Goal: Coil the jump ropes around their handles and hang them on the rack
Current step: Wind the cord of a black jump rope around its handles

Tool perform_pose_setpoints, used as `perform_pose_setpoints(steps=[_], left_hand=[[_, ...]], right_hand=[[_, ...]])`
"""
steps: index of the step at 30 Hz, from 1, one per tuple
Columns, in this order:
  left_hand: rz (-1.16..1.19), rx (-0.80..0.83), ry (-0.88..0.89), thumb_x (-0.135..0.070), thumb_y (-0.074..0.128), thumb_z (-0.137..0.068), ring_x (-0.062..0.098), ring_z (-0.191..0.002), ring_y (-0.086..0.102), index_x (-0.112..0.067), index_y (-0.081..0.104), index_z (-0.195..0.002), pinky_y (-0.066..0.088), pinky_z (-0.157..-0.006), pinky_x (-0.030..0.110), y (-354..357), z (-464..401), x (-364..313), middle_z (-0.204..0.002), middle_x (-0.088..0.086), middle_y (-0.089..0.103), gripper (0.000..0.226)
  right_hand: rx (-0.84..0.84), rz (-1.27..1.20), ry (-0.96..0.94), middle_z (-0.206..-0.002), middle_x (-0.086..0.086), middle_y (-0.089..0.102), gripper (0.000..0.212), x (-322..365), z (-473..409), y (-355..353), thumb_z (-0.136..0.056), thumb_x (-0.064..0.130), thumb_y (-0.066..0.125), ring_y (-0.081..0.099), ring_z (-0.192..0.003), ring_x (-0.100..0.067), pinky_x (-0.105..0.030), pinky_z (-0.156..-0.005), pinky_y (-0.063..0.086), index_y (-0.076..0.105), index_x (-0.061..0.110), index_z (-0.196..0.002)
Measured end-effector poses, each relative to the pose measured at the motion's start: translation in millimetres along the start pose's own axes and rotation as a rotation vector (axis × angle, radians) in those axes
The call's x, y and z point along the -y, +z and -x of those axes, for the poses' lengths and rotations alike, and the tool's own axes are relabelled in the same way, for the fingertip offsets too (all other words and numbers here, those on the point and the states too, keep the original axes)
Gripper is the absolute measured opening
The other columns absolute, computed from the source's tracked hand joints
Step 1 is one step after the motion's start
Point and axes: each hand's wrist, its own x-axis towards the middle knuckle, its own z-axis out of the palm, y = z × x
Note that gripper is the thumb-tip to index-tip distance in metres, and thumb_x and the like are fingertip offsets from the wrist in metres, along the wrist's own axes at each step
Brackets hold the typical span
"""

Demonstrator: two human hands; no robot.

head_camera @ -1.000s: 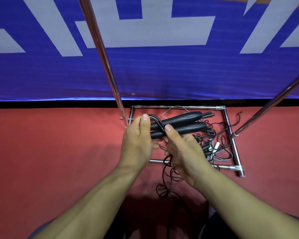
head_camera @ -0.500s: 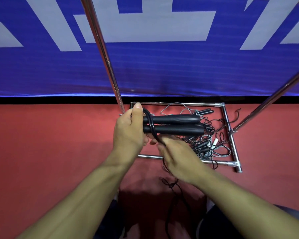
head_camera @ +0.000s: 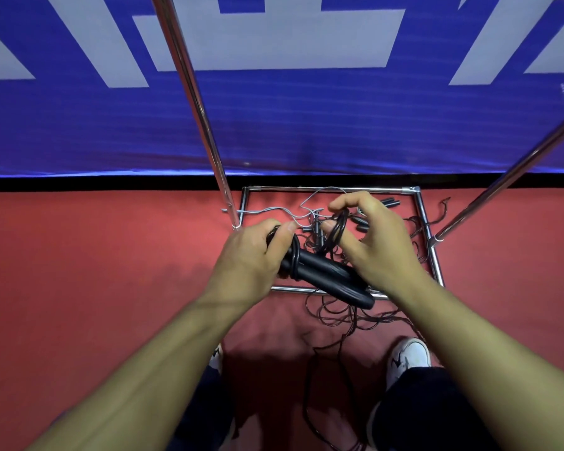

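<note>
We hold the two black handles (head_camera: 326, 276) side by side in our left hand (head_camera: 251, 262), the fingers clenched round their upper-left ends, thumb lying across the top. The handles run as one bundle from upper left, inside that fist, down to the lower right, where their free ends stick out over the front bar of the rack (head_camera: 424, 222) base. A turn or two of black cord (head_camera: 337, 227) already rings the bundle right beside the left thumb.

Our right hand (head_camera: 375, 242) sits above and beyond the handles, toward the wall, pinching a raised loop of cord between thumb and fingers. So the cord comes down onto the bundle from the far side, crossing its long axis nearly square. That is what the coming move turns on, we judge: the right hand needs to carry the loop over and under the handles, laying each turn further toward the free lower-right end, while the left keeps the bundle steady.

Slack from the rope trails down onto the red floor (head_camera: 79, 288) between our shoes (head_camera: 407, 356), and we reckon plenty is left to wind. More ropes (head_camera: 414, 242) lie tangled inside the rack base; trailing cord may snag on them.
</note>
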Motion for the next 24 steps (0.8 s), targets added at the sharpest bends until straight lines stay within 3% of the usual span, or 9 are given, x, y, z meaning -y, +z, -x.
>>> perform_pose_setpoints(steps=[2,5,10,12,15,18,20,24], left_hand=[[0.063,-0.052,0.051,-0.053,0.044,-0.093,0.027,-0.066,0.062,-0.012,0.062,-0.079,0.048,-0.069,0.041,5,0,1,-0.067,0.008,0.067,0.047],[0.221,-0.120,0.056,-0.044,0.047,-0.095,0.021,-0.067,0.066,-0.025,0.068,-0.092,0.054,-0.071,0.042,11,-2,-1,-0.076,0.000,0.072,0.029],[0.227,-0.272,-0.015,-0.056,0.040,-0.087,0.027,-0.067,0.064,-0.040,0.062,-0.084,0.054,-0.069,0.048,11,-12,3,-0.074,-0.001,0.070,0.028],[0.245,-0.322,-0.060,-0.059,0.038,-0.083,0.028,-0.074,0.065,-0.036,0.061,-0.082,0.054,-0.073,0.047,10,-16,5,-0.076,-0.001,0.071,0.032],[0.277,-0.367,-0.108,-0.049,0.044,-0.090,0.023,-0.074,0.066,-0.032,0.060,-0.081,0.054,-0.075,0.044,10,-19,5,-0.073,-0.004,0.071,0.025],[0.253,-0.404,-0.121,-0.034,0.049,-0.099,0.013,-0.070,0.065,-0.032,0.058,-0.081,0.054,-0.073,0.039,9,-20,4,-0.071,-0.008,0.070,0.021],[0.278,-0.417,-0.125,-0.043,0.046,-0.096,0.019,-0.075,0.068,-0.029,0.060,-0.082,0.055,-0.075,0.043,8,-21,7,-0.076,-0.003,0.072,0.025],[0.371,-0.441,-0.152,-0.053,0.045,-0.091,0.030,-0.078,0.069,-0.025,0.064,-0.084,0.058,-0.074,0.050,7,-23,9,-0.079,0.004,0.071,0.035]], right_hand=[[-0.032,-0.019,-0.045,-0.101,0.017,0.062,0.019,3,2,1,-0.088,0.026,0.072,0.058,-0.100,-0.006,-0.025,-0.091,0.045,0.057,0.032,-0.097],[-0.049,-0.011,-0.102,-0.091,0.010,0.060,0.016,8,3,1,-0.086,0.022,0.073,0.057,-0.090,-0.013,-0.031,-0.081,0.046,0.058,0.027,-0.090],[-0.081,0.252,-0.259,-0.076,0.011,0.058,0.015,27,15,5,-0.073,0.014,0.061,0.050,-0.076,-0.016,-0.036,-0.077,0.036,0.063,0.027,-0.080],[-0.052,0.400,-0.278,-0.076,0.012,0.061,0.020,39,29,15,-0.073,0.021,0.054,0.052,-0.076,-0.018,-0.035,-0.078,0.030,0.067,0.030,-0.084],[0.065,0.452,-0.316,-0.081,0.010,0.061,0.019,51,55,36,-0.084,0.028,0.055,0.055,-0.076,-0.018,-0.035,-0.075,0.033,0.068,0.029,-0.098],[0.141,0.276,-0.215,-0.090,0.011,0.058,0.019,53,68,46,-0.094,0.031,0.051,0.053,-0.081,-0.014,-0.032,-0.074,0.040,0.060,0.028,-0.110],[0.183,0.124,-0.086,-0.093,0.014,0.057,0.018,53,69,48,-0.098,0.031,0.049,0.055,-0.082,-0.013,-0.035,-0.074,0.046,0.048,0.032,-0.116],[0.199,-0.199,0.176,-0.090,0.006,0.060,0.030,49,71,57,-0.099,0.021,0.051,0.061,-0.066,-0.015,-0.040,-0.066,0.051,0.031,0.042,-0.101]])
